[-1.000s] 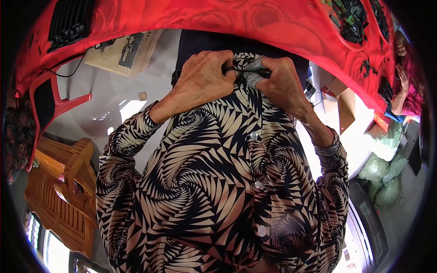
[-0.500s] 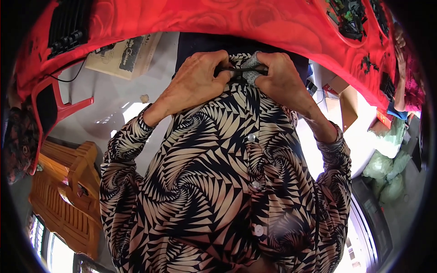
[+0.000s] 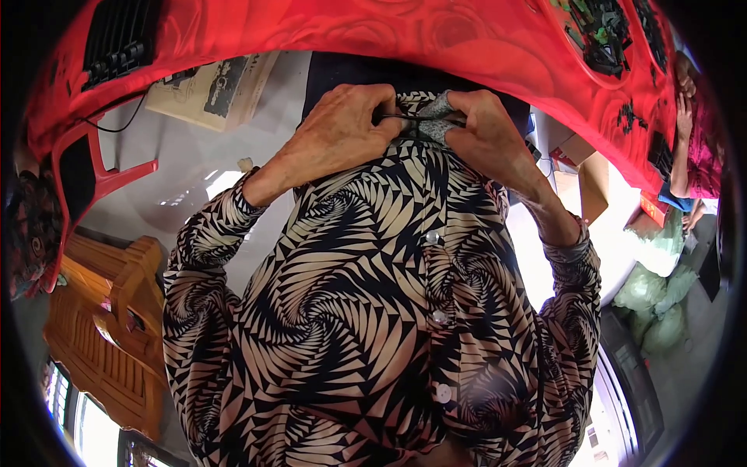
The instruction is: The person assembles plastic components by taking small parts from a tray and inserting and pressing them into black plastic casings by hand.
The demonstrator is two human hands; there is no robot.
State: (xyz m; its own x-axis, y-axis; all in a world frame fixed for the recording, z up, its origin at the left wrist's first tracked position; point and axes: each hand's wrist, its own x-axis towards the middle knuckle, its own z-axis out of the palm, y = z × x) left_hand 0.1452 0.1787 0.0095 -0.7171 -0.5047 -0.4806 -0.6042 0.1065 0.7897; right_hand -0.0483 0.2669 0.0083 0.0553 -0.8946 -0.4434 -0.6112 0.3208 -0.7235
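Observation:
Close together in front of my waist, both hands grip a thin black strip (image 3: 421,118), which runs sideways between them. My left hand (image 3: 342,128) is closed on its left end, thumb against curled fingers. At the other end my right hand (image 3: 494,136) pinches it, with a grey speckled cloth (image 3: 436,131) around or under the fingertips. Exactly what the strip is cannot be made out, as the fingers cover its ends. Just beyond the hands lies dark fabric over my lap.
A red-covered table (image 3: 350,31) curves across the far side. On it lie black strips (image 3: 117,47) at left and a red tray (image 3: 632,61) of black and green pieces at right. A cardboard box (image 3: 206,97), red chair (image 3: 105,179) and wooden bench (image 3: 105,342) stand left; another person (image 3: 704,148) sits right.
My right hand has shifted slightly right, and the black strip looks thinner, as if turned. The grip of both hands stays. The person at right has moved an arm lower.

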